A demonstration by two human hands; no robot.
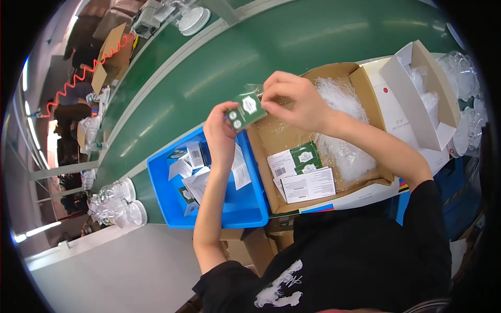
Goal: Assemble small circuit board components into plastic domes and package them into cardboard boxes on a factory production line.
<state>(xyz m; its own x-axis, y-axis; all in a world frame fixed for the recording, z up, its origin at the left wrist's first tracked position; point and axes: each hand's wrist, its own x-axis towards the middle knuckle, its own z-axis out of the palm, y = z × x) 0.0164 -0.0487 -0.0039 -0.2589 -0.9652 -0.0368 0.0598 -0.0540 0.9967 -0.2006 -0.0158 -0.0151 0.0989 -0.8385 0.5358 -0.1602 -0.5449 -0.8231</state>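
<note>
My left hand (221,128) holds a green printed card (245,112) with a white emblem, gripped between thumb and fingers above the seam of the blue bin and the cardboard tray. At the card's right edge, my right hand (300,101) is closed in a pinch. What its fingertips hold, if anything, cannot be made out. A bit of clear plastic film (254,88) shows along the card's upper edge. Below the hands, in the open cardboard tray (269,135), lie white leaflets (308,185), green cards (306,156) and a heap of clear plastic sleeves (344,104).
The blue bin (245,211) on the left contains several folded leaflets and green cards. A white box (436,88) with clear plastic stands right of the tray. Clear plastic containers (120,203) sit at the left, and a green conveyor surface (209,78) curves behind.
</note>
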